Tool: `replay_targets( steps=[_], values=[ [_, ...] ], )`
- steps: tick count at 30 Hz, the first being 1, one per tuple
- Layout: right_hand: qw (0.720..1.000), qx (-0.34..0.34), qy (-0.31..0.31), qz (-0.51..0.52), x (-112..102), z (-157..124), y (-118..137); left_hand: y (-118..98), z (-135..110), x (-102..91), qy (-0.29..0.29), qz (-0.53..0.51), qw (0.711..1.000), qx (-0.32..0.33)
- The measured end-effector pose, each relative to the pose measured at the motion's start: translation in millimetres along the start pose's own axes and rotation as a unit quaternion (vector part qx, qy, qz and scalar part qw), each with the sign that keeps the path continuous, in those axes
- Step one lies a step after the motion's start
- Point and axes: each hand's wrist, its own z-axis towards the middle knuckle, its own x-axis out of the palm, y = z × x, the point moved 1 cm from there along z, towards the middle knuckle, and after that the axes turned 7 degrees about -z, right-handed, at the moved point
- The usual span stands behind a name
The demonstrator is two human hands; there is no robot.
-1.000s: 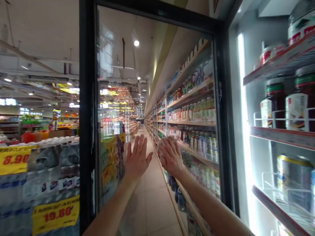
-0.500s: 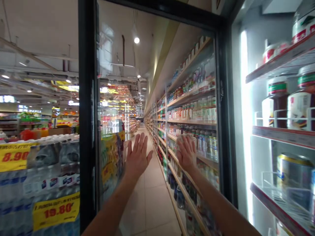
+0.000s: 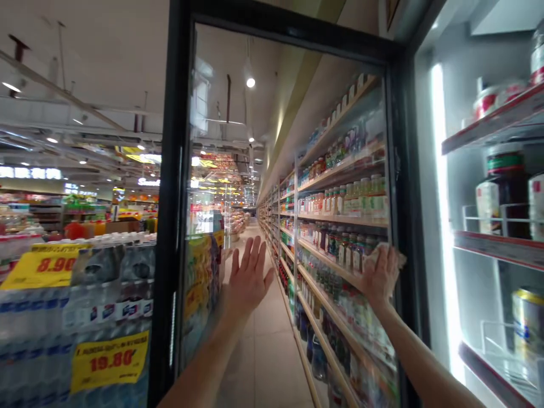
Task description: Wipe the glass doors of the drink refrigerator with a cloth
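Observation:
A glass door (image 3: pixel 232 187) with a black frame stands swung out in front of me. My left hand (image 3: pixel 250 272) lies flat against the pane, fingers spread, holding nothing. Near the pane's right edge, beside the black frame, my right hand (image 3: pixel 381 277) presses a pale cloth (image 3: pixel 399 259) to the glass. The cloth peeks out around its fingers; most of it is hidden beneath the palm.
On the right is a lit refrigerated cabinet (image 3: pixel 463 241) whose shelves hold bottles and cans. Stacked packs of bottled water (image 3: pixel 113 317) with yellow price signs (image 3: pixel 111 361) rise at the left. Through the glass, an aisle floor (image 3: pixel 272 351) runs past long drink shelves.
My right hand has slid with the cloth to the right across the glass, up to the frame. My left hand stays on the pane. The view has shifted slightly left.

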Motion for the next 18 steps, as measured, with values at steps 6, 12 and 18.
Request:
replay_targets(
  steps=[6, 12, 18],
  values=[
    [0.952, -0.280, 0.070, 0.098, -7.8, -15.9, 69.5, 1.2, -1.2, 0.9, 0.010, 0.013, 1.000, -0.002],
    [0.996, -0.086, 0.001, 0.038, -1.4, 11.7, 72.4, 0.3, -1.6, 1.8, 0.023, 0.001, 1.000, -0.009],
    [0.941, -0.310, 0.073, 0.112, -2.2, 12.1, 100.1, 1.1, -1.6, 1.5, 0.022, 0.013, 1.000, -0.010]
  ],
)
